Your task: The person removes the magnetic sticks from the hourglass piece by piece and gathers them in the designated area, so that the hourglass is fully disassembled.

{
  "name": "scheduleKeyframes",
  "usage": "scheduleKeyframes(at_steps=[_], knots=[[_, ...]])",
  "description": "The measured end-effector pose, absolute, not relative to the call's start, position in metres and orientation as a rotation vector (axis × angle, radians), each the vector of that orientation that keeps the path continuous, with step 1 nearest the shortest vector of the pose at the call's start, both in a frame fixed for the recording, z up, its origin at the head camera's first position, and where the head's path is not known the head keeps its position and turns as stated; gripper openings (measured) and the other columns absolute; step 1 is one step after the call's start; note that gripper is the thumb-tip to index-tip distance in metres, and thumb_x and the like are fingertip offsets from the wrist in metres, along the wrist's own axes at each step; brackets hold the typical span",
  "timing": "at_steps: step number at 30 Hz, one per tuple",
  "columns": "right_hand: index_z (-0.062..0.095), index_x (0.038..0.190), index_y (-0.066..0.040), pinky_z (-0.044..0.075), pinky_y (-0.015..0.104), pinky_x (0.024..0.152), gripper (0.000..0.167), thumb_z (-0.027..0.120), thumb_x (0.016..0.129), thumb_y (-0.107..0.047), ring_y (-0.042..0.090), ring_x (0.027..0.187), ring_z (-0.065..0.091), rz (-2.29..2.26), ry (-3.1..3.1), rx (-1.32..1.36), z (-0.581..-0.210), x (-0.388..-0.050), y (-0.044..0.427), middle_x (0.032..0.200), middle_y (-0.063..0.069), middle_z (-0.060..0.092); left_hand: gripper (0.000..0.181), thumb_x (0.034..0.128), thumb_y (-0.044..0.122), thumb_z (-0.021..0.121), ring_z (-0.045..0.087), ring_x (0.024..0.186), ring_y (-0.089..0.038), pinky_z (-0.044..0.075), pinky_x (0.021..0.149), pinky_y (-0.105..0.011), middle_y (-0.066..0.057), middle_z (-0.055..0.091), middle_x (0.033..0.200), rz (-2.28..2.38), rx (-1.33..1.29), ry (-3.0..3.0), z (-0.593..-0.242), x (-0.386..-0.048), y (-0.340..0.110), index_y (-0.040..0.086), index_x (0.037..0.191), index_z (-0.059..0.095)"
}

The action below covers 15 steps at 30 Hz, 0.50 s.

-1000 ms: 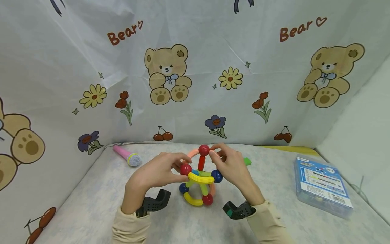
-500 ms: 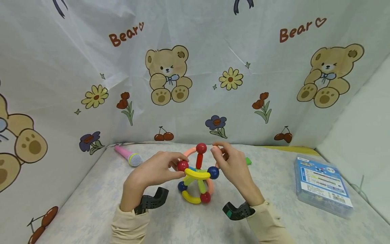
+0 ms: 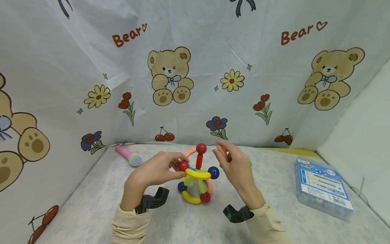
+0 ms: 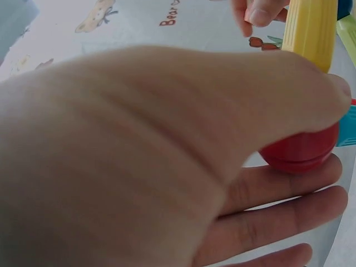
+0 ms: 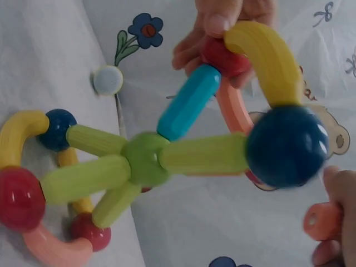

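A magnetic ball-and-stick model [image 3: 201, 184] stands on the table between the hands, its curved and straight rods joined by coloured balls. My left hand [image 3: 153, 171] pinches a red ball [image 3: 183, 166] on its left side, thumb on top in the left wrist view. That ball joins a yellow curved rod [image 5: 270, 61] and a blue rod [image 5: 189, 103]. My right hand [image 3: 236, 171], to the right of the model, pinches a coral curved rod [image 3: 222, 151]. The rod's end [image 5: 322, 221] shows in the right wrist view, apart from the dark blue ball [image 5: 287, 146]. Another red ball [image 3: 201, 148] tops a red upright rod.
A pink toy microphone [image 3: 129, 156] lies at the back left of the table. On the right sits a clear plastic box with a blue label [image 3: 323, 186]. A green piece [image 3: 250, 163] shows partly behind my right hand. A bear-print cloth [image 3: 195, 84] hangs behind.
My right hand has drawn the coral curved rod away from the top red ball, to the right. The model has shifted slightly left, with my left hand still pinching its red ball.
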State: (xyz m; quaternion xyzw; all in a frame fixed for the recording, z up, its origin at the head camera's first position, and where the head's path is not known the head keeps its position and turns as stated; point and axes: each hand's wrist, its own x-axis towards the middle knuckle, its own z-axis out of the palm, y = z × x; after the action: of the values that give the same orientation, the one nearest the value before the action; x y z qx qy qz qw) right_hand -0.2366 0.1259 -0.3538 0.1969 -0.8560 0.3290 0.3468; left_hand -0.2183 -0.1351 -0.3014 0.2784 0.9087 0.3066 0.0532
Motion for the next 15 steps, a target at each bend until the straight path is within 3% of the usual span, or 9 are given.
scheduleKeyframes(at_steps=[9,15], knots=[[0.068,0.130,-0.011,0.043,0.026,0.049,0.031,0.065,0.104,-0.028,0.011,0.055,0.056,1.041,-2.523,0.424,-0.361,-0.245,0.155,0.080,0.003,0.067,0.036,0.0947,0.010,0.072,0.070,0.101,-0.016,0.058,0.090,-0.041,0.003,0.074,0.110,0.914,0.845,2.813,-0.303,-0.218,-0.146,0.009,0.130,0.068],[0.068,0.130,-0.012,0.044,0.029,0.054,0.033,0.060,0.106,-0.033,0.016,0.061,0.059,1.130,-2.764,0.331,-0.390,-0.246,0.178,0.081,0.004,0.069,0.037,0.0944,0.009,0.072,0.069,0.102,-0.018,0.058,0.090,-0.040,0.003,0.073,0.111,0.917,0.840,2.812,-0.305,-0.219,-0.150,0.010,0.131,0.067]])
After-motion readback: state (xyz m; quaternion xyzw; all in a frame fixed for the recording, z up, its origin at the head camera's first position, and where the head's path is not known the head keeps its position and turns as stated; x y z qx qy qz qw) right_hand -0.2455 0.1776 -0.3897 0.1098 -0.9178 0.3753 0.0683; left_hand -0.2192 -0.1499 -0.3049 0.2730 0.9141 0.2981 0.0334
